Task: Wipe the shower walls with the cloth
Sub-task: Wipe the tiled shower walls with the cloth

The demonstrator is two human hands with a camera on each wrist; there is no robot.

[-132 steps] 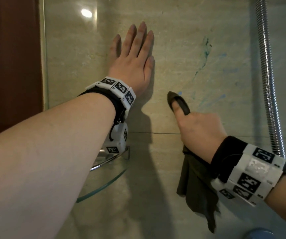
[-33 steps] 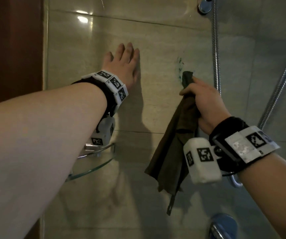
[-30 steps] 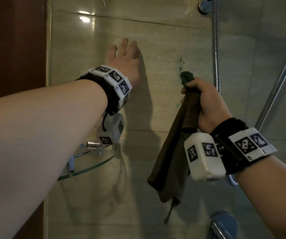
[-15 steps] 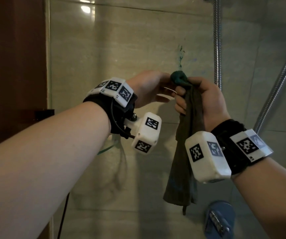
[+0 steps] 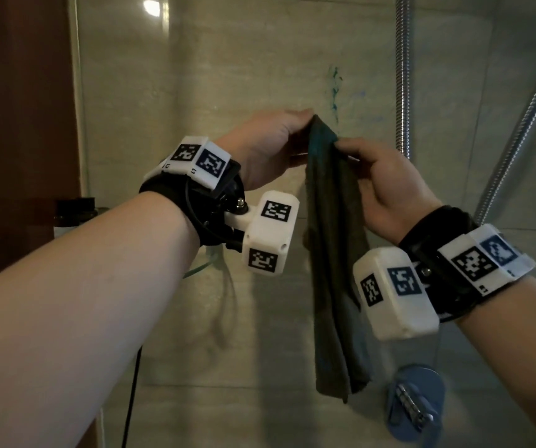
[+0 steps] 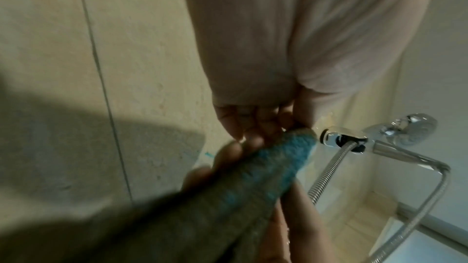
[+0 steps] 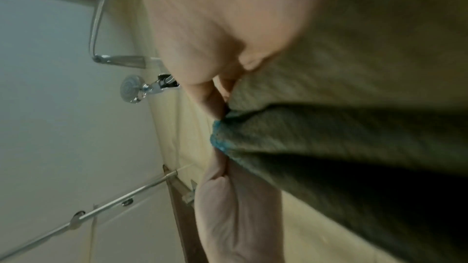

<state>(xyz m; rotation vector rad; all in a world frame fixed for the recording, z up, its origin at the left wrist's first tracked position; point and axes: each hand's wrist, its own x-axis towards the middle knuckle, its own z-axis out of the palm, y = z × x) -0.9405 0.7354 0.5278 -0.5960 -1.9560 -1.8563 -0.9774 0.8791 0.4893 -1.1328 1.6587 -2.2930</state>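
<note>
A dark olive cloth [image 5: 334, 253] hangs in front of the beige tiled shower wall [image 5: 228, 76], its top edge stained blue-green. My left hand [image 5: 270, 147] pinches the cloth's top corner from the left. My right hand [image 5: 386, 185] grips the same top edge from the right. A blue-green smear [image 5: 334, 88] marks the wall just above both hands. In the left wrist view the blue-stained cloth [image 6: 266, 167] is pinched at its tip by my fingers [image 6: 250, 123]. In the right wrist view the cloth [image 7: 341, 127] fills the right side, held between fingertips [image 7: 215, 99].
Two metal shower hoses [image 5: 402, 76] run down the wall at right. A chrome tap fitting [image 5: 415, 402] sits low right. A glass corner shelf [image 5: 202, 270] peeks out behind my left wrist. A dark wooden door [image 5: 18, 124] borders the left. A shower head [image 6: 410, 129] hangs on its bracket.
My left hand left the wall and came over to pinch the cloth's top. My right hand pulled the cloth off the wall and both now hold it up, spreading the top edge.
</note>
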